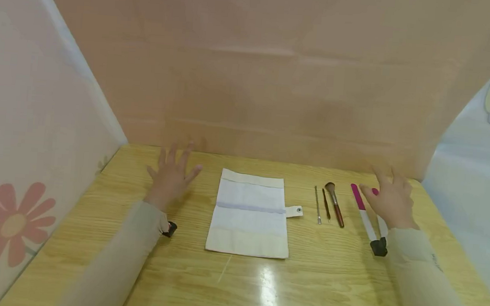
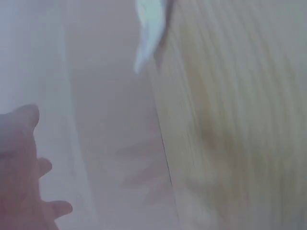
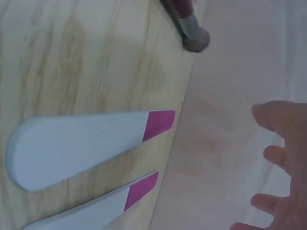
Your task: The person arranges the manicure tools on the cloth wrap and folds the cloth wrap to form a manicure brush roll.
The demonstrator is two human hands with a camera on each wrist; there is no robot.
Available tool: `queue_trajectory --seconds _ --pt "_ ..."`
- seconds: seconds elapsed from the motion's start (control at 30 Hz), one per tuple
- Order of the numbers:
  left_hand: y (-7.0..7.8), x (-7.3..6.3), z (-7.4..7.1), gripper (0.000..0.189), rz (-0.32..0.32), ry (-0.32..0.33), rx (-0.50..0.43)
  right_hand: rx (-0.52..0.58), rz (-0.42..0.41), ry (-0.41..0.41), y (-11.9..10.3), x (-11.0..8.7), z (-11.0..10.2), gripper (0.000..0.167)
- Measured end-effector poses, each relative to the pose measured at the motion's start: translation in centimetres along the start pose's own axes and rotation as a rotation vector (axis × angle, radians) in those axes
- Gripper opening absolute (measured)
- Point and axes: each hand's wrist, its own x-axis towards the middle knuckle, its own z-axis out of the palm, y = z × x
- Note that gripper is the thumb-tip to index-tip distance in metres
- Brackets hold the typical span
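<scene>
My left hand (image 1: pixel 169 178) is held with spread fingers to the left of a cream and white fabric pouch (image 1: pixel 250 219), and holds nothing. The pouch lies unfolded, its snap tab (image 1: pixel 294 211) pointing right. Over on the right, my right hand (image 1: pixel 390 200) hovers with fingers apart above two flat white strips with magenta ends, like nail files. One nail file (image 1: pixel 363 213) shows well; the hand partly covers the other. In the right wrist view both files (image 3: pixel 81 146) lie clear of the fingers.
Between pouch and files lie a thin metal tool (image 1: pixel 318 207), a slim brown tool (image 1: pixel 326 205) and a makeup brush (image 1: pixel 336 206) with a dark red handle. The wooden table (image 1: pixel 183 282) meets a tan backdrop (image 1: pixel 249 100) behind, with patterned sheets at both sides.
</scene>
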Motion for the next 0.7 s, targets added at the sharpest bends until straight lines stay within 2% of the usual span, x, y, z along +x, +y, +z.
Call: queue_trajectory --seconds 0.1,0.2,0.3,0.4,0.47,0.57,0.7 --pt "0.5 -0.9 0.4 0.072 0.028 0.064 -0.162 0.085 0.003 0.055 0.9 -0.5 -0.1 0.064" --pt "1.1 -1.7 0.8 0.066 0.038 0.084 -0.324 0.133 0.051 0.058 1.6 -1.0 -0.4 0.059" --pt "1.7 -2.4 1.4 0.057 0.04 0.042 -0.457 0.13 0.129 0.024 2.4 -1.7 -0.8 0.057" --pt "2.1 -2.9 2.2 0.046 0.032 -0.035 -0.544 0.133 0.211 -0.039 3.0 -2.5 -1.2 0.06" --pt "2.4 -3.1 2.6 0.042 0.02 -0.089 -0.578 0.15 0.276 -0.095 3.3 -3.0 -1.4 0.064" --pt "2.7 -3.3 3.2 0.039 -0.004 -0.151 -0.574 0.178 0.367 -0.183 3.5 -3.6 -1.4 0.074" --pt "2.7 -3.2 3.7 0.037 -0.007 -0.199 -0.537 0.182 0.394 -0.254 3.8 -3.8 -1.0 0.082"
